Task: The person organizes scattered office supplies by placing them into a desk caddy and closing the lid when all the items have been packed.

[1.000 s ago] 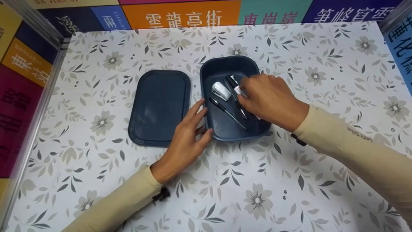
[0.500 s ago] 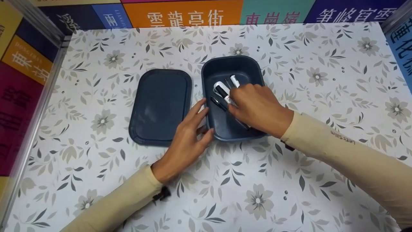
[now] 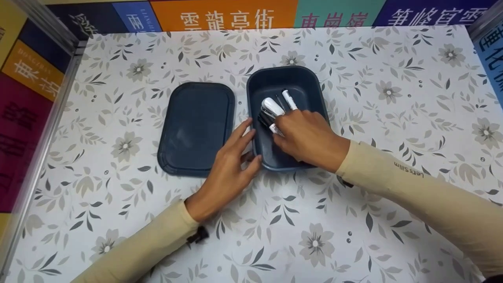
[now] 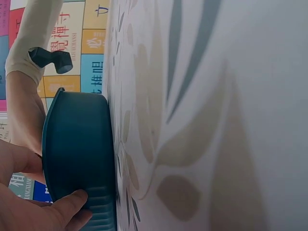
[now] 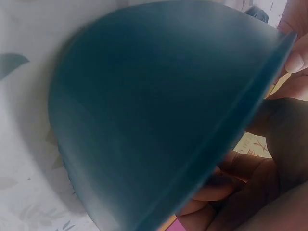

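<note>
Left hand (image 3: 226,165): angled in from lower left, fingers apart and nearly straight, touching the box's (image 3: 285,80) side.
Right hand (image 3: 308,135): reached down into the box, thumb and fingers bent round the marker (image 3: 274,128), tips hidden.
Marker: lay inside the box, near the stapler (image 3: 271,104).
Right sleeve (image 3: 408,181): read "Let's Slim", inverted.
Wall (image 3: 232,25): read 雲龍亭街 on orange.

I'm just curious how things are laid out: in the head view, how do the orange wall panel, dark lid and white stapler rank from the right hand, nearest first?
1. White stapler: inside the box, right beside the right hand.
2. Dark lid: on the table, left of the box.
3. Orange wall panel: beyond the table's far edge.
</note>
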`<state>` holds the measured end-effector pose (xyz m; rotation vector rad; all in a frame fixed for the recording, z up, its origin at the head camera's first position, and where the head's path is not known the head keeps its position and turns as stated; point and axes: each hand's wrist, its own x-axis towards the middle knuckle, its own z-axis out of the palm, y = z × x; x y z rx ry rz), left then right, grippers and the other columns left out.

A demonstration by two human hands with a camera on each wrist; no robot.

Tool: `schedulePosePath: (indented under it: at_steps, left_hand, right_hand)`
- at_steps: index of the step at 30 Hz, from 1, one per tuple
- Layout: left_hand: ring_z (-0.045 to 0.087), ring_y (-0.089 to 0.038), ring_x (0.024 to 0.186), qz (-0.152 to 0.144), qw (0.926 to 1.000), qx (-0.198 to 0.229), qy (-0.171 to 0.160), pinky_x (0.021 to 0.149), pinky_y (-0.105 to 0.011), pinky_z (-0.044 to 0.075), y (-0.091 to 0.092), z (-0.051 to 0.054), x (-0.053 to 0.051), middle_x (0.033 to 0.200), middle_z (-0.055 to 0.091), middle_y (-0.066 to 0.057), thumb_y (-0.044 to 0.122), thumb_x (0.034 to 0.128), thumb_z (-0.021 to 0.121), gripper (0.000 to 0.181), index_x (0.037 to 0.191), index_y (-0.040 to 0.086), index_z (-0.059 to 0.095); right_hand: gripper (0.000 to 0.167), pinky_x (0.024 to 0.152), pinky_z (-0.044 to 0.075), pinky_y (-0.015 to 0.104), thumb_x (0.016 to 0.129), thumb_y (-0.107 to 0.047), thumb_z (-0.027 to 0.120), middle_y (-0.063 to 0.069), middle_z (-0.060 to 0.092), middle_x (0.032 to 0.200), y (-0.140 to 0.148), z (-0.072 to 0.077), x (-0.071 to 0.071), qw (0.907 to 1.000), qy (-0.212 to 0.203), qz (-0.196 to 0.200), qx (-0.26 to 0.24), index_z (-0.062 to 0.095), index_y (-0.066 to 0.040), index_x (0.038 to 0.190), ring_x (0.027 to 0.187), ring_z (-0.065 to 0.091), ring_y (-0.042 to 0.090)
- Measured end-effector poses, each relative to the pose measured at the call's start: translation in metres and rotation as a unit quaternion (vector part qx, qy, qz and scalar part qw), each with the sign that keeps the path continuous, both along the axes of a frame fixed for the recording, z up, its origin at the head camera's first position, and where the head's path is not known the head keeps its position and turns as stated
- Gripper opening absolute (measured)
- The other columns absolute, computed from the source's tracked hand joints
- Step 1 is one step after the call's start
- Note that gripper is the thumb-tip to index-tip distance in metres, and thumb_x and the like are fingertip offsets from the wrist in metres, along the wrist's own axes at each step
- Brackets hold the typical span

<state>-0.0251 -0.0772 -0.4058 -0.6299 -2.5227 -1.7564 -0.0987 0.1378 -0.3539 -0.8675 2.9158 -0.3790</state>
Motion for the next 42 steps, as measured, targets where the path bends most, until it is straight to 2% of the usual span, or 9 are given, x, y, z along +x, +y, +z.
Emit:
schedulePosePath:
  at_steps: [9,20,28,33,39,42]
  left_hand:
    - [0.045,-0.028,0.155,0.0,1.0,0.003,0.0,0.104,-0.032,0.062,0.0,0.001,-0.001,0.177,0.031,-0.022,-0.003,0.1024,0.066,0.058,0.157,-0.014,0.049]
    - [0.046,-0.026,0.154,0.0,1.0,-0.009,-0.003,0.105,-0.03,0.061,0.0,0.004,0.0,0.177,0.03,-0.021,-0.003,0.1001,0.067,0.061,0.158,-0.011,0.049]
    - [0.044,-0.026,0.156,0.008,0.9997,-0.021,-0.011,0.11,-0.029,0.058,0.001,0.012,0.0,0.178,0.029,-0.019,-0.001,0.1007,0.07,0.064,0.16,-0.012,0.047]
    - [0.043,-0.028,0.157,0.007,0.9996,-0.025,-0.007,0.109,-0.029,0.058,0.001,0.012,0.001,0.178,0.03,-0.021,-0.001,0.1005,0.07,0.064,0.159,-0.013,0.047]
    - [0.043,-0.029,0.157,0.004,0.9994,-0.035,0.001,0.109,-0.032,0.059,0.0,0.01,0.004,0.177,0.032,-0.021,0.001,0.1008,0.07,0.064,0.16,-0.011,0.047]
    - [0.043,-0.027,0.157,0.006,0.9991,-0.042,-0.003,0.108,-0.033,0.06,-0.003,0.009,0.007,0.178,0.031,-0.019,0.005,0.1037,0.07,0.064,0.162,-0.008,0.047]
  right_hand:
    - [0.023,0.058,0.056,0.066,0.101,-0.019,0.071,0.018,0.073,0.081,0.006,0.0,0.0,1.0,0.004,-0.003,-0.008,0.072,-0.002,0.085,0.073,0.072,0.049]
    - [0.019,0.058,0.054,0.057,0.1,-0.019,0.073,0.01,0.068,0.074,0.028,0.007,0.005,0.9992,-0.004,-0.014,-0.038,0.075,-0.004,0.088,0.071,0.07,0.039]
    - [0.025,0.058,0.05,0.048,0.102,-0.023,0.073,0.004,0.062,0.075,0.046,0.011,0.017,0.9967,-0.009,-0.051,-0.063,0.069,-0.01,0.081,0.07,0.063,0.029]
    - [0.019,0.06,0.051,0.048,0.102,-0.021,0.075,0.005,0.065,0.078,0.05,0.013,0.024,0.995,-0.009,-0.061,-0.078,0.075,-0.007,0.089,0.072,0.063,0.028]
    - [0.016,0.067,0.059,0.05,0.101,-0.018,0.076,0.007,0.075,0.09,0.04,0.01,0.035,0.9927,0.001,-0.05,-0.11,0.081,-0.003,0.102,0.08,0.072,0.028]
    - [0.016,0.068,0.06,0.051,0.101,-0.018,0.076,0.008,0.076,0.092,0.032,0.008,0.041,0.9921,0.017,-0.034,-0.12,0.08,-0.002,0.103,0.081,0.073,0.03]
